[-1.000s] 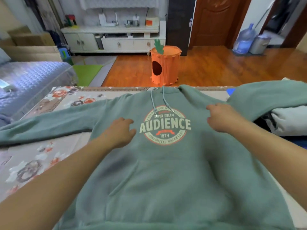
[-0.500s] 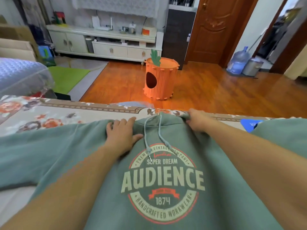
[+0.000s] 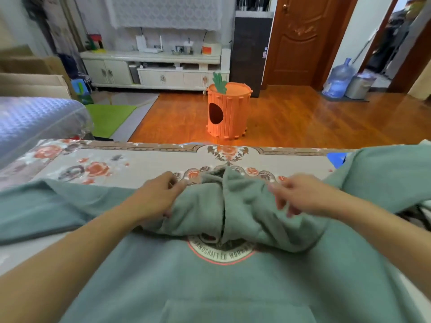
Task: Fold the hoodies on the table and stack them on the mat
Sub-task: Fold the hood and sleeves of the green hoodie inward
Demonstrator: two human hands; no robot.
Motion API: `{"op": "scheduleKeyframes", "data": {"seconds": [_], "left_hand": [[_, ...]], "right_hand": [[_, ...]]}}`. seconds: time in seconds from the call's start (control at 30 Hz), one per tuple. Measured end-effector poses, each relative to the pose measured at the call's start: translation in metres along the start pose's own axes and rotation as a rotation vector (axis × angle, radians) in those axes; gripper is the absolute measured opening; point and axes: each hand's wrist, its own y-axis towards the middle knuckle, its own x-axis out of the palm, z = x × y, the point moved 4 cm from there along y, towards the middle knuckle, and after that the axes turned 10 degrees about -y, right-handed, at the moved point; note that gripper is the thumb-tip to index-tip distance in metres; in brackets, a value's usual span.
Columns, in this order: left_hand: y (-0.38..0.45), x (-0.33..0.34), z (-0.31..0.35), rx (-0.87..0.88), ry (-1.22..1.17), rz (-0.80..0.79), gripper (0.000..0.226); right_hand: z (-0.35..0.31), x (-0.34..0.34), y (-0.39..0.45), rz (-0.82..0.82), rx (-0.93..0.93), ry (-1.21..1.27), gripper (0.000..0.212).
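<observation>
A sage-green hoodie (image 3: 210, 280) lies face up on the floral mat (image 3: 130, 164), with its pouch pocket nearest me. Its hood (image 3: 235, 206) is folded down over the chest and covers most of the round printed logo (image 3: 221, 252). My left hand (image 3: 156, 199) grips the hood's left edge, thumb on top and fingers curled under the cloth. My right hand (image 3: 300, 197) hovers on the hood's right side with loose, spread fingers holding nothing. The left sleeve (image 3: 46, 206) stretches out to the left. The right sleeve (image 3: 384, 173) runs off to the right.
A blue patch (image 3: 335, 158) shows at the mat's far right corner. Beyond the table stand an orange carrot-shaped bin (image 3: 227, 110) on the wood floor, a quilted blue sofa (image 3: 35, 120) at left, and a white cabinet (image 3: 154, 73) against the back wall.
Both hands reached from the chest up to the neckline, then pulled the hood forward and down over the logo. The drawstrings are now hidden under the hood.
</observation>
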Motion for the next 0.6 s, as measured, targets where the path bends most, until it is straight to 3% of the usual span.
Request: {"op": "scheduleKeyframes", "data": {"seconds": [0.07,0.17,0.2,0.27,0.33,0.43,0.5,0.6], "left_hand": [[0.024,0.007,0.006,-0.242,-0.108,0.021,0.052],[0.034,0.029,0.016,-0.419,-0.066,-0.206,0.072],[0.036,0.034,0.021,-0.413,-0.034,-0.261,0.065],[0.049,0.029,0.036,-0.314,-0.076,-0.257,0.034],[0.069,0.002,0.059,-0.153,-0.216,-0.099,0.014],[0.115,-0.051,0.107,0.107,-0.421,0.248,0.016],[0.141,-0.079,0.143,0.236,-0.374,0.435,0.035],[0.165,-0.090,0.173,0.266,-0.163,0.455,0.071]], "right_hand": [[-0.014,-0.005,0.035,0.115,0.190,0.058,0.061],[-0.032,0.024,0.068,-0.080,0.231,-0.152,0.054],[-0.033,0.031,0.073,-0.074,0.202,-0.167,0.044],[-0.031,0.020,0.076,0.122,0.144,-0.056,0.021],[-0.034,-0.014,0.075,0.452,0.049,0.016,0.017],[-0.053,-0.091,0.090,0.878,-0.072,0.072,0.028],[-0.069,-0.146,0.126,0.884,-0.081,0.096,0.042],[-0.080,-0.196,0.173,0.715,-0.001,0.134,0.066]]}}
